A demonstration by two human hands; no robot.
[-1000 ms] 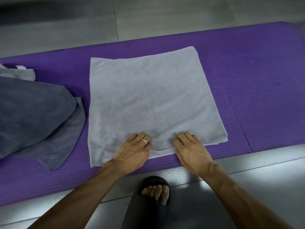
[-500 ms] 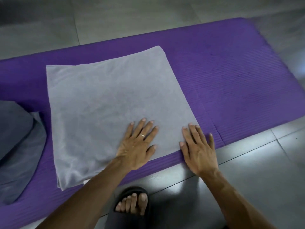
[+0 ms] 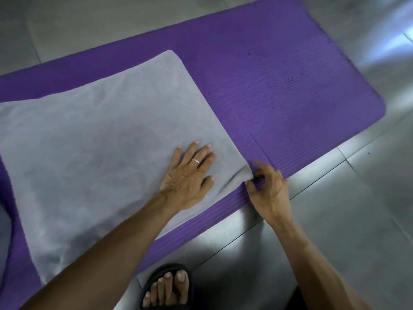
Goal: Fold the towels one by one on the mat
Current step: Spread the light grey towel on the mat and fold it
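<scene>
A light grey towel (image 3: 96, 139) lies spread flat on the purple mat (image 3: 290, 81), filling the left half of the view. My left hand (image 3: 190, 173), with a ring on one finger, presses flat on the towel near its near right corner, fingers spread. My right hand (image 3: 268, 186) pinches that near right corner between thumb and fingers at the mat's front edge, and small creases run from the pinched spot.
A darker grey towel (image 3: 4, 231) shows only as a sliver at the left edge. The mat's bare right part ends in a rounded end (image 3: 380, 106). Grey floor tiles (image 3: 335, 220) surround the mat. My sandalled foot (image 3: 167, 285) stands on the floor just below the mat.
The view has swung right, so the dark towels have almost left the frame. My right hand went from lying flat beside the towel to pinching its near right corner. My left hand stays flat.
</scene>
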